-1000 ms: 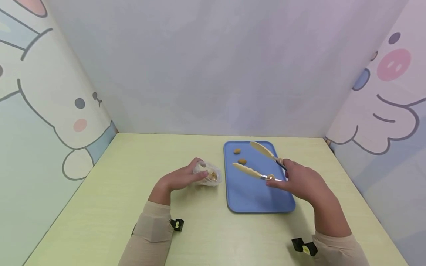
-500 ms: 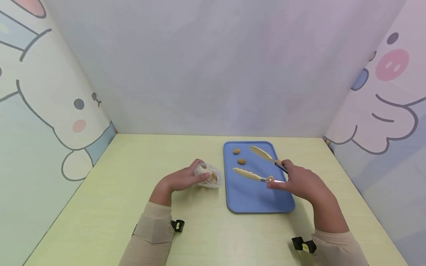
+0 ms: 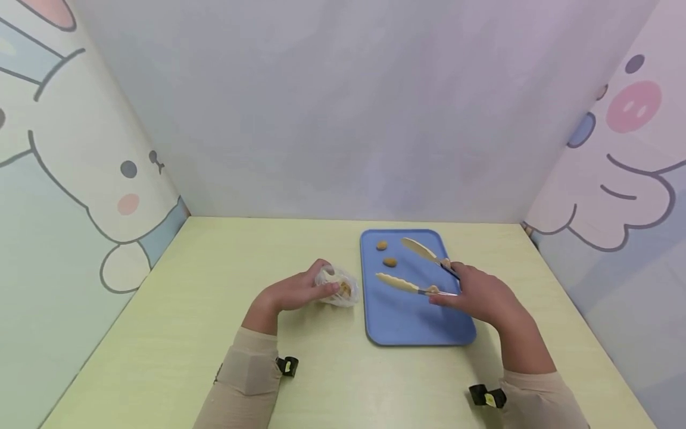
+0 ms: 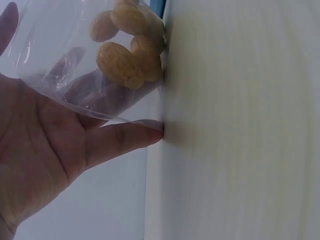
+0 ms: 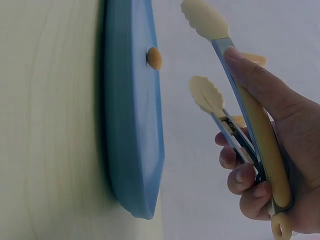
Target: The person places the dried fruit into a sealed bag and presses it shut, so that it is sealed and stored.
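Observation:
My left hand point(image 3: 297, 290) grips a clear plastic bag point(image 3: 334, 298) at the left side of the tray, thumb over its near side. Inside it the left wrist view shows several tan oval lumps point(image 4: 120, 65), like small nuggets, low in the bag. My right hand point(image 3: 485, 295) holds a pair of tongs point(image 5: 272, 155) with cream scalloped tips. The tongs' arms are spread apart over the blue tray point(image 3: 412, 325), with nothing between them. Two brown oval pieces point(image 3: 390, 262) lie on the tray's far left part, beyond the lower tong tip.
The pale wood-grain table point(image 3: 214, 256) carries the tray and both forearms. A plain light wall point(image 3: 343, 119) rises behind it, with cartoon-printed walls at the left and right. Black straps with clips point(image 3: 488, 396) sit at both wrists.
The tongs have come slightly nearer to the person, their arms still spread. The left hand and bag have shifted a little to the right and nearer. Both pieces on the tray stay put.

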Available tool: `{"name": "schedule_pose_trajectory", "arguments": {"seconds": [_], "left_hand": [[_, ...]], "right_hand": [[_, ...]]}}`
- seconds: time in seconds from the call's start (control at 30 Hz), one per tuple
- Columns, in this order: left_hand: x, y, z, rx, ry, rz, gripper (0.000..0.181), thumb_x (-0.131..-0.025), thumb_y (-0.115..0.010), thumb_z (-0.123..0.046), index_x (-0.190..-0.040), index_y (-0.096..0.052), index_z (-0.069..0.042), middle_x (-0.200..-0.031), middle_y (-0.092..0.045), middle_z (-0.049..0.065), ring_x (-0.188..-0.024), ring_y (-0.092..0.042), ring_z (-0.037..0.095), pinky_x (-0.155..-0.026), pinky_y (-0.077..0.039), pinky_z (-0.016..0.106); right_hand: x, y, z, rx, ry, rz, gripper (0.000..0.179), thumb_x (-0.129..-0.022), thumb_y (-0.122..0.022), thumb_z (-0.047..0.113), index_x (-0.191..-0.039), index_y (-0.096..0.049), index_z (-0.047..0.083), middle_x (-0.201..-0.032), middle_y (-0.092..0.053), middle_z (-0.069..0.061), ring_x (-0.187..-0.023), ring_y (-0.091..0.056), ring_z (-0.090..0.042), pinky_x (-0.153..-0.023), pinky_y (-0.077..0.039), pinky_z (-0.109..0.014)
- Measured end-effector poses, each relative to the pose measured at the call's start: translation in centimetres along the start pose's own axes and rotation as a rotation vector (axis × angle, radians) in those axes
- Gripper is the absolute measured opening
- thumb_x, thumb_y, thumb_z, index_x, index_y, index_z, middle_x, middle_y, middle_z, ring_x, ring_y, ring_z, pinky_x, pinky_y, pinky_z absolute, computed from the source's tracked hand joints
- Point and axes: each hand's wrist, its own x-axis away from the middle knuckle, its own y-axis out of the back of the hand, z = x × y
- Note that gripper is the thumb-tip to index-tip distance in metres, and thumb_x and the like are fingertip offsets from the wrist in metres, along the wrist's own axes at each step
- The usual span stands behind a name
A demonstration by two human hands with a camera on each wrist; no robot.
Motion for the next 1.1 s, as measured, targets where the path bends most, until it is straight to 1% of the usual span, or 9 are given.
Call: {"name": "schedule_pose_trajectory", "arguments": {"seconds": [0.1, 0.2, 0.37, 0.5, 0.6, 0.67, 0.77, 0.9, 1.1], "left_hand": [[0.2, 0.2, 0.0, -0.006, 0.002, 0.001, 0.059, -0.093, -0.051, -0.063, -0.132, -0.034, -0.023, -0.107, -0.06, 0.003, -0.105, -0.055, 0.02, -0.096, -0.041, 0.042], [0.0, 0.0, 0.0, -0.005, 0.003, 0.008, 0.06, -0.092, -0.052, -0.064, -0.132, -0.034, -0.023, -0.107, -0.06, 0.003, -0.107, -0.054, 0.02, -0.098, -0.04, 0.043], [0.1, 0.0, -0.2, -0.014, 0.017, -0.002, 0.061, -0.091, -0.053, -0.065, -0.132, -0.034, -0.024, -0.107, -0.059, 0.003, -0.107, -0.054, 0.02, -0.098, -0.04, 0.045], [0.2, 0.0, -0.2, -0.02, 0.014, 0.002, 0.062, -0.09, -0.053, -0.066, -0.132, -0.034, -0.024, -0.105, -0.06, 0.002, -0.104, -0.055, 0.019, -0.096, -0.041, 0.043], [0.1, 0.0, -0.3, -0.028, 0.015, 0.002, 0.062, -0.089, -0.054, -0.066, -0.132, -0.034, -0.025, -0.103, -0.061, 0.002, -0.102, -0.056, 0.019, -0.094, -0.041, 0.041], [0.2, 0.0, -0.2, -0.025, 0.018, 0.002, 0.062, -0.089, -0.055, -0.067, -0.131, -0.035, -0.026, -0.103, -0.061, 0.001, -0.102, -0.055, 0.018, -0.093, -0.041, 0.041], [0.2, -0.1, -0.2, -0.02, 0.017, 0.002, 0.061, -0.088, -0.056, -0.066, -0.13, -0.036, -0.026, -0.102, -0.061, 0.001, -0.101, -0.055, 0.018, -0.092, -0.042, 0.04], [0.1, -0.1, -0.2, -0.027, 0.01, 0.005, 0.062, -0.087, -0.057, -0.067, -0.13, -0.036, -0.027, -0.1, -0.061, 0.001, -0.098, -0.056, 0.018, -0.09, -0.042, 0.039], [0.0, -0.2, -0.4, -0.057, 0.011, 0.012, 0.064, -0.086, -0.058, -0.067, -0.131, -0.034, -0.028, -0.097, -0.063, 0.001, -0.094, -0.058, 0.018, -0.088, -0.044, 0.039]], "right_hand": [[-0.4, 0.2, -0.1, -0.004, 0.009, -0.009, 0.112, -0.071, -0.06, 0.083, -0.145, -0.04, 0.0, -0.127, -0.059, -0.021, -0.111, -0.059, -0.039, -0.084, -0.047, -0.056], [-0.8, 0.2, -0.9, -0.017, 0.015, -0.001, 0.109, -0.072, -0.063, 0.08, -0.144, -0.041, 0.001, -0.12, -0.061, -0.018, -0.104, -0.061, -0.034, -0.08, -0.049, -0.053], [-2.6, 0.1, -2.6, 0.012, 0.079, -0.016, 0.097, -0.074, -0.068, 0.072, -0.138, -0.045, 0.003, -0.114, -0.063, -0.015, -0.096, -0.063, -0.03, -0.078, -0.049, -0.05], [-4.0, 0.2, -3.9, 0.036, 0.137, 0.0, 0.089, -0.075, -0.071, 0.068, -0.134, -0.047, 0.006, -0.111, -0.063, -0.013, -0.093, -0.062, -0.027, -0.076, -0.049, -0.048], [-4.8, 0.3, -4.4, 0.038, 0.189, 0.021, 0.079, -0.078, -0.072, 0.063, -0.129, -0.052, 0.006, -0.105, -0.062, -0.008, -0.086, -0.059, -0.021, -0.072, -0.048, -0.043], [-5.2, 0.3, -4.6, 0.038, 0.225, 0.036, 0.066, -0.08, -0.073, 0.058, -0.119, -0.056, 0.007, -0.096, -0.06, -0.004, -0.078, -0.055, -0.017, -0.068, -0.045, -0.038], [-5.8, 0.2, -4.7, 0.05, 0.268, 0.056, 0.052, -0.083, -0.072, 0.053, -0.108, -0.058, 0.011, -0.085, -0.055, 0.002, -0.072, -0.049, -0.013, -0.063, -0.04, -0.033], [-6.2, 0.1, -4.7, 0.088, 0.294, 0.066, 0.044, -0.086, -0.07, 0.052, -0.106, -0.058, 0.014, -0.08, -0.051, 0.005, -0.069, -0.047, -0.012, -0.062, -0.036, -0.032], [-6.3, -0.1, -5.1, 0.123, 0.312, 0.054, 0.032, -0.09, -0.066, 0.05, -0.096, -0.054, 0.02, -0.074, -0.046, 0.005, -0.064, -0.042, -0.012, -0.06, -0.034, -0.033]]}}
